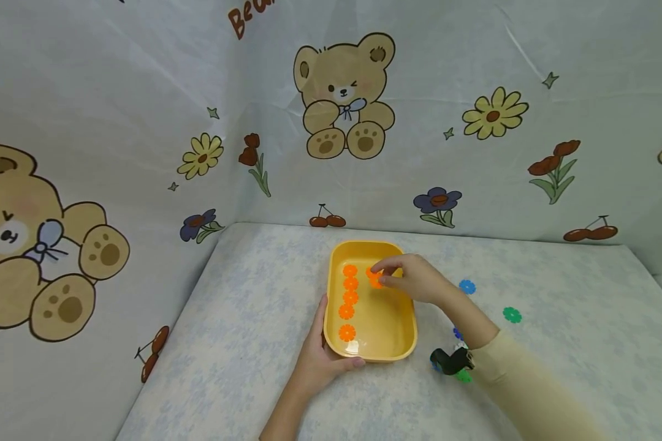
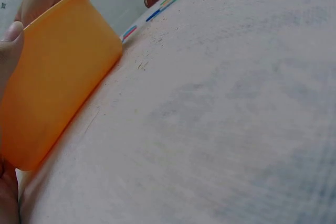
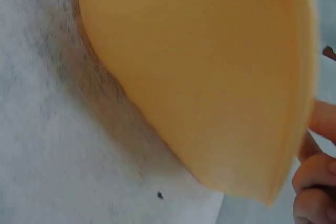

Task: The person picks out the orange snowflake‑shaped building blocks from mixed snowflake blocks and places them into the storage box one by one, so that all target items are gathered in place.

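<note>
A yellow tray point(image 1: 388, 324) stands on the pale, blue-mottled tabletop point(image 1: 243, 312), its short sides toward the person and the back wall. The left hand point(image 1: 321, 361) is clamped on the tray's near left corner, with the fingers along the left outer wall and the thumb across the near rim. Inside, five orange flower-shaped pieces point(image 1: 350, 297) lie in a column along the left side; the nearest one sits slightly apart from the other four. Two more orange pieces point(image 1: 377, 283) lie together in the far part of the tray, to the right of the column. The right hand point(image 1: 410, 278) reaches in over the right rim, its thumb and forefinger bent at these two; whether the fingertips pinch one or only touch it, I cannot tell. The right arm wears a pale yellow sleeve point(image 1: 529, 386), with a black object point(image 1: 451, 361) at its cuff. To the right of the tray, a blue piece point(image 1: 467, 286) and a green piece point(image 1: 512, 315) lie well apart from each other, and a second green piece point(image 1: 463, 376) shows partly hidden beside the cuff. The left wrist view shows several coloured pieces edge-on, past the tray's outer wall. Behind the tabletop hangs a white cloth point(image 1: 287, 184) printed with bears, flowers and cherries.
</note>
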The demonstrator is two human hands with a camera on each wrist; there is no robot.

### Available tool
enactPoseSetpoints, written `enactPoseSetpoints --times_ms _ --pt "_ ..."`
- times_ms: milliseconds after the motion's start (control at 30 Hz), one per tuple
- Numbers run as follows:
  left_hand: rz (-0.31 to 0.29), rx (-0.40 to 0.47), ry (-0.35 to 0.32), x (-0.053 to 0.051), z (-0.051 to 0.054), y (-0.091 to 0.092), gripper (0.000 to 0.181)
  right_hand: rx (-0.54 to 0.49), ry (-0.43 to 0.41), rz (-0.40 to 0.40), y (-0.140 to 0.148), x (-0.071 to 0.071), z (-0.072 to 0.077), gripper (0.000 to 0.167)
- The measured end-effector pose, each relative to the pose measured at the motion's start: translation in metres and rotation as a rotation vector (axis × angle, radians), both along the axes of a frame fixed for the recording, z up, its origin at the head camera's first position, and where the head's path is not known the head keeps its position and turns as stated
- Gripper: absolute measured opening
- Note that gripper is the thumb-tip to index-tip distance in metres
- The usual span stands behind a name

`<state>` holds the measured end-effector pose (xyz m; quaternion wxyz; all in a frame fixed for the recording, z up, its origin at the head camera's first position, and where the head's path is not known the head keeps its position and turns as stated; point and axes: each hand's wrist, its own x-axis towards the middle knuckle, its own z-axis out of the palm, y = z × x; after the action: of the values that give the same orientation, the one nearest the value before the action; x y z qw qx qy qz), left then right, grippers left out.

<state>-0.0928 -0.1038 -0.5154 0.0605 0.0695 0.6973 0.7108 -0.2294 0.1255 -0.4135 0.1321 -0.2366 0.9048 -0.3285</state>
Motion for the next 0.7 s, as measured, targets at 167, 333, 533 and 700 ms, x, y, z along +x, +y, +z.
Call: enactPoseSetpoints --times_ms 167,333,533,700 --pt "-0.007 0.015 0.009 -0.001 -0.001 0.0 0.126 0.151 0.086 -0.037 -0.019 -0.002 -0.008 0.019" --pt "-0.001 -0.003 0.004 0.0 0.0 -0.001 0.127 0.296 0.213 -0.013 -0.03 -0.003 -0.017 0.017" --pt "0.009 -0.031 -0.014 0.0 0.001 -0.001 0.129 0.457 0.362 0.013 -0.036 -0.001 -0.025 0.016" --pt "-0.001 0.01 -0.02 0.0 0.0 0.0 0.127 0.558 0.416 0.025 -0.04 0.0 -0.03 0.012"
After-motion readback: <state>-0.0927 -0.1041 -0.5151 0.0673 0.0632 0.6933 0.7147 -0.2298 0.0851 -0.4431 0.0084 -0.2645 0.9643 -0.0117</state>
